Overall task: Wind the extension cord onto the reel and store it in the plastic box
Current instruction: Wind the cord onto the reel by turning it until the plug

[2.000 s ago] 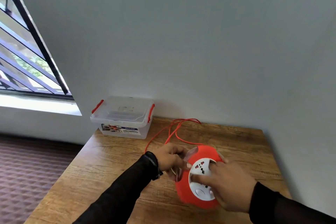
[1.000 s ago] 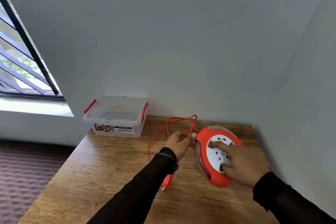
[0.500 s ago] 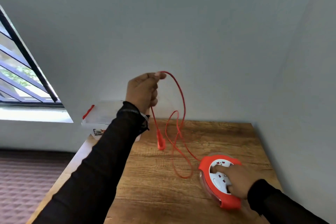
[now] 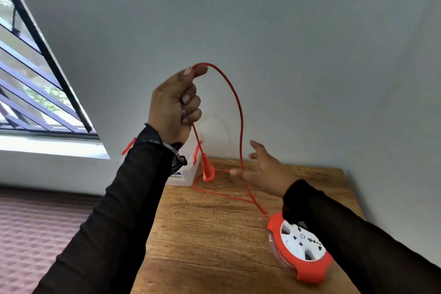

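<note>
My left hand [image 4: 175, 105] is raised high above the table, shut on the red extension cord [image 4: 236, 102] near its plug end. The red plug [image 4: 208, 170] dangles below that hand. From my fingers the cord arcs over and runs down to the red and white reel [image 4: 301, 249], which lies on the wooden table [image 4: 210, 234] at the near right. My right hand [image 4: 265, 172] hovers open over the far part of the table, fingers spread beside the hanging cord. The clear plastic box [image 4: 185, 175] with red clasps stands at the table's far left corner, mostly hidden behind my left arm.
Grey walls close in behind and to the right of the table. A barred window [image 4: 31, 74] fills the left. Patterned maroon floor [image 4: 35, 234] lies beyond the table's left edge. A loop of cord rests on the tabletop between the box and the reel.
My right hand has left the reel and moved up and forward toward the hanging cord. My left hand stays raised with the cord; the reel now lies untouched.
</note>
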{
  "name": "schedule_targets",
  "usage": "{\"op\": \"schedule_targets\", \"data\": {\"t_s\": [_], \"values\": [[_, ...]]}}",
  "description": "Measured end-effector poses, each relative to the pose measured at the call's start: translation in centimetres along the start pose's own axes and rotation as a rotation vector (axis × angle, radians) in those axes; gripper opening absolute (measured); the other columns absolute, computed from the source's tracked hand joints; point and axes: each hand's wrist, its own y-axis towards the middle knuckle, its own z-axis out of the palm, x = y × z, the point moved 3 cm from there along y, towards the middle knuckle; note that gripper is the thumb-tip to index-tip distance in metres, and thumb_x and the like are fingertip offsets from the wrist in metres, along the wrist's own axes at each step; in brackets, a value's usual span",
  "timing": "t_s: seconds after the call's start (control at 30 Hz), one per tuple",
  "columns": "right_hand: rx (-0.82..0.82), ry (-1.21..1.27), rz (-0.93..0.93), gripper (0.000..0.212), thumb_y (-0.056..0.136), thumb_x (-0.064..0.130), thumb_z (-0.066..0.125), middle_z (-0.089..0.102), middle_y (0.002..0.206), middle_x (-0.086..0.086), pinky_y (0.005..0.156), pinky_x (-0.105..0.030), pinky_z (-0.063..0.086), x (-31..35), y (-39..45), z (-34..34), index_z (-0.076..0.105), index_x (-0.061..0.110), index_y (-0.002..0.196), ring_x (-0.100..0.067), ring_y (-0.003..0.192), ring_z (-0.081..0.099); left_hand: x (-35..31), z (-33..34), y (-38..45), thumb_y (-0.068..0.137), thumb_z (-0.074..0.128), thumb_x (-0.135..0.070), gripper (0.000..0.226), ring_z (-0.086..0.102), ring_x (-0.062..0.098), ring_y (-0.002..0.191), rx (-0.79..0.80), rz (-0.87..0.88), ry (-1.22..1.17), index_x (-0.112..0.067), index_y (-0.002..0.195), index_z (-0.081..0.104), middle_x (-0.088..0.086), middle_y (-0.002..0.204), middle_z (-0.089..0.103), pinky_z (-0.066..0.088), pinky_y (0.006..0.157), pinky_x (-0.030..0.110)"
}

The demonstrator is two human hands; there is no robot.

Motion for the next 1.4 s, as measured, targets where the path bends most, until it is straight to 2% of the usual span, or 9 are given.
{"op": "schedule_targets", "data": {"t_s": [0.13,0.43,0.63,0.87,0.97,1.07,1.2,1.27,1.4], "values": [[-0.071,0.059,-0.048,0.004,0.09,0.021,0.06,0.069,0.095,-0.007,0.087,-0.037,0.053,1.9,2.6,0.0,0.063,0.02,0.088,-0.023,0.089,0.065,0.9,-3.5,0.1,0.094,0.048,-0.024,0.023,0.023,0.004,0.036,-0.219,0.014,0.068,-0.013,0.094,0.068,-0.008,0.05,0.035,0.018,0.034,0.015],[0.065,-0.145,0.034,0.012,0.087,0.013,0.06,0.064,0.083,0.002,0.071,-0.023,0.043,-3.5,2.4,0.8,0.061,0.023,0.08,-0.018,0.083,0.061,10.5,-12.9,-1.7,0.097,0.029,-0.001,0.036,0.048,0.014,0.042,-0.595,-0.551,0.514,-0.004,0.125,0.051,0.006,0.075,0.058,0.04,0.036,0.017],[0.088,-0.234,0.113,0.01,0.083,0.019,0.066,0.065,0.088,0.007,0.08,-0.026,0.047,-7.3,0.4,1.5,0.063,0.028,0.084,-0.012,0.087,0.06,16.4,-13.8,-3.3,0.094,0.045,-0.005,0.041,0.063,0.038,0.1,-0.445,-0.66,0.96,-0.005,0.135,0.047,0.023,0.118,0.062,0.05,0.091,0.039],[0.086,-0.222,0.119,0.01,0.085,0.017,0.065,0.062,0.09,0.004,0.076,-0.024,0.045,-8.6,-0.4,0.8,0.065,0.02,0.094,-0.014,0.088,0.059,18.8,-9.3,-3.5,0.088,0.049,-0.023,0.063,0.004,0.038,0.145,-0.069,-0.551,1.776,-0.015,0.146,0.025,0.011,0.155,0.018,0.008,0.115,0.058],[0.158,-0.311,0.063,0.024,0.083,0.011,0.065,0.061,0.089,0.008,0.066,-0.015,0.044,-9.4,-1.3,-0.3,0.056,0.03,0.073,-0.008,0.08,0.057,19.4,-5.4,-4.6,0.084,0.052,-0.029,0.069,-0.016,0.04,0.143,0.086,-0.372,1.897,-0.019,0.145,0.021,0.012,0.157,-0.005,-0.012,0.11,0.058],[0.274,-0.564,0.039,0.024,0.082,0.005,0.059,0.06,0.092,0.01,0.057,-0.009,0.033,-11.2,-2.9,-1.4,0.063,0.028,0.084,-0.005,0.08,0.052,20.3,-1.3,-6.9,0.082,0.049,-0.028,0.033,0.041,0.032,0.127,0.285,-0.186,1.726,-0.02,0.113,0.056,0.011,0.13,0.05,0.039,0.104,0.043],[0.493,-0.86,-0.004,0.054,0.08,0.0,0.057,0.053,0.128,0.005,0.084,-0.028,0.047,-13.8,-5.8,-1.7,0.058,0.036,0.12,-0.015,0.107,0.052,23.8,1.5,-11.7,0.085,0.051,-0.023,0.026,0.053,0.018,0.053,0.616,-0.845,1.175,-0.014,0.062,0.058,0.0,0.054,0.058,0.044,0.055,0.027],[0.483,-0.989,-0.111,0.059,0.083,0.008,0.061,0.046,0.135,0.002,0.091,-0.034,0.046,-14.1,-6.6,-1.6,0.049,0.041,0.13,-0.022,0.117,0.049,25.4,2.0,-14.0,0.091,0.048,-0.025,0.03,0.048,0.014,0.045,0.76,-1.209,1.066,-0.014,0.063,0.053,0.001,0.053,0.054,0.039,0.05,0.026],[0.52,-1.07,-0.068,0.063,0.091,0.027,0.052,0.048,0.135,-0.008,0.094,-0.035,0.04,-15.2,-6.8,-1.3,0.024,0.047,0.143,-0.028,0.119,0.047,27.9,1.2,-15.3,0.091,0.055,-0.035,0.031,0.051,0.011,0.035,0.533,-1.256,0.933,-0.012,0.071,0.054,0.005,0.061,0.055,0.043,0.039,0.02]]}}
